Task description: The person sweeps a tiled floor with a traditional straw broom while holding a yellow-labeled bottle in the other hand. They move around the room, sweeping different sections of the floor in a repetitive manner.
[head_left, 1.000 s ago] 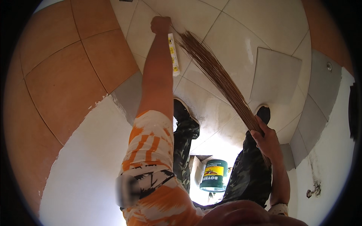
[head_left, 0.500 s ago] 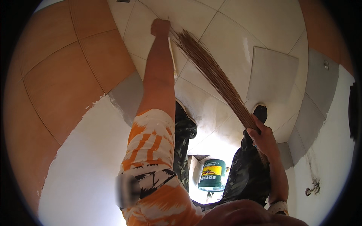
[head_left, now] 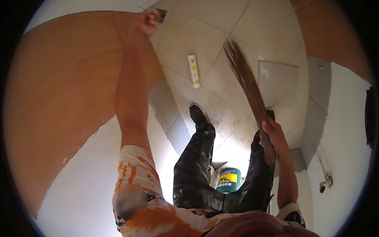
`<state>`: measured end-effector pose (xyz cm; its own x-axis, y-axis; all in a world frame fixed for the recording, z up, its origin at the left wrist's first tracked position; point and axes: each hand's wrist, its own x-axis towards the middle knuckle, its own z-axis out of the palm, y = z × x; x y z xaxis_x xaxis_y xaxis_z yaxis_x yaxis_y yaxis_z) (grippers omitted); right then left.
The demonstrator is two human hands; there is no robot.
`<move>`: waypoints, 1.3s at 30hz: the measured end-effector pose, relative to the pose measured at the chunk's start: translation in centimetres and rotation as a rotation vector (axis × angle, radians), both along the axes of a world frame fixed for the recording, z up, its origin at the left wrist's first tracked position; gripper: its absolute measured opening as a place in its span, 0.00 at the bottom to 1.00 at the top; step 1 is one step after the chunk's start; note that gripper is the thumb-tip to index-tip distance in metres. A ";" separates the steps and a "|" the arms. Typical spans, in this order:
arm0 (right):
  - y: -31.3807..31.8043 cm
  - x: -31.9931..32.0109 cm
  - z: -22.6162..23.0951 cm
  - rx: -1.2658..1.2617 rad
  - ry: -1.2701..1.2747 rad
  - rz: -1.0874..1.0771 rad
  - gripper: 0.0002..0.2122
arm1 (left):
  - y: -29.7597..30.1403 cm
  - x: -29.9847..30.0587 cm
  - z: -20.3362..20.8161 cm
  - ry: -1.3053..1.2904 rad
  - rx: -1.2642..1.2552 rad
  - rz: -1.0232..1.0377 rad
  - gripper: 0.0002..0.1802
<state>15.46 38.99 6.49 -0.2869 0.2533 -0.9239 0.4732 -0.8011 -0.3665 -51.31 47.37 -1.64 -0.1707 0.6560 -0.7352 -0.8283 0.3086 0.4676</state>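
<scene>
My right hand is wrapped round the lower, bound end of a brown stick broom, just by its blue band. The broom's thin bristles fan out and point away from me over the tiled floor. My left hand is stretched far forward at the upper left, beside the orange-tiled wall and a small dark square in the floor corner. Its fingers look bent but are smeared by motion, so I cannot make out whether they hold anything. A slim white tube with yellow print lies on the floor between the hands.
A loose square tile lies on the floor at the right. Behind my legs stands a green bucket with a yellow label. Orange tiles line the left wall. A small pipe fitting sticks out of the right wall.
My left hand has swung left, away from the bristle tips, toward the wall corner. The white tube, mostly hidden behind my forearm before, now shows fully. The broom has tilted more upright.
</scene>
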 end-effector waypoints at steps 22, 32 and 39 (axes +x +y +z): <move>-0.7 -4.5 8.3 0.005 0.193 -0.267 0.29 | -10.7 46.5 15.1 0.491 -0.334 -0.337 0.06; -1.6 -5.4 4.7 0.056 0.283 -0.347 0.23 | -14.1 46.4 14.6 0.668 -0.299 -0.506 0.07; -1.9 -7.3 3.3 -0.015 0.277 -0.473 0.19 | -21.7 51.4 19.0 1.185 0.267 -0.174 0.32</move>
<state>8.16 37.08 9.82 -0.3782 0.4009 -0.8344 -0.0524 -0.9092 -0.4131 0.06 25.64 17.37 -0.5375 0.8429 -0.0240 0.1942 0.1514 0.9692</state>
